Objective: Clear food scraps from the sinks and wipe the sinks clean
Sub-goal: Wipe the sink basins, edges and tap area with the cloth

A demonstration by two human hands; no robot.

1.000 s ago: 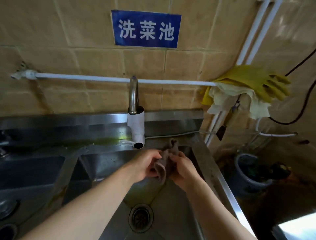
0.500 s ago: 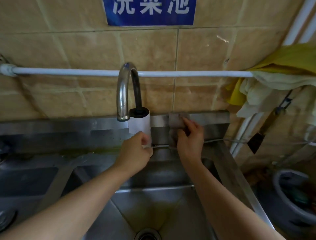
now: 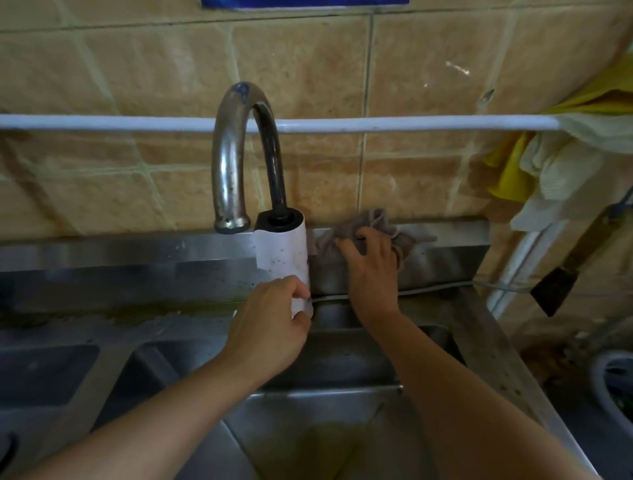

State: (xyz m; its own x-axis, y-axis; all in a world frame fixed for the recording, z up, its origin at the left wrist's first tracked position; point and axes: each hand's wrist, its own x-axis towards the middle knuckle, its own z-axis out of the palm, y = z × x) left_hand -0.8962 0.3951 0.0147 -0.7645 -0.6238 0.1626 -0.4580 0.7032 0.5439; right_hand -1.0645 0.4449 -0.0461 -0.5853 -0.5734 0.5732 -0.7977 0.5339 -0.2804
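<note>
Right hand pressed a grey rag flat-fingered against the sink's back wall. Left hand gripped the white tap body. Blue sign's writing was cut off.

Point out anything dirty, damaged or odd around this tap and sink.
A yellow-green film lies on the steel ledge left of the white cylindrical tap body, and more stains the right basin's floor. Dark specks dot the tap body. The curved metal spout looks tarnished. Nothing looks broken.
</note>
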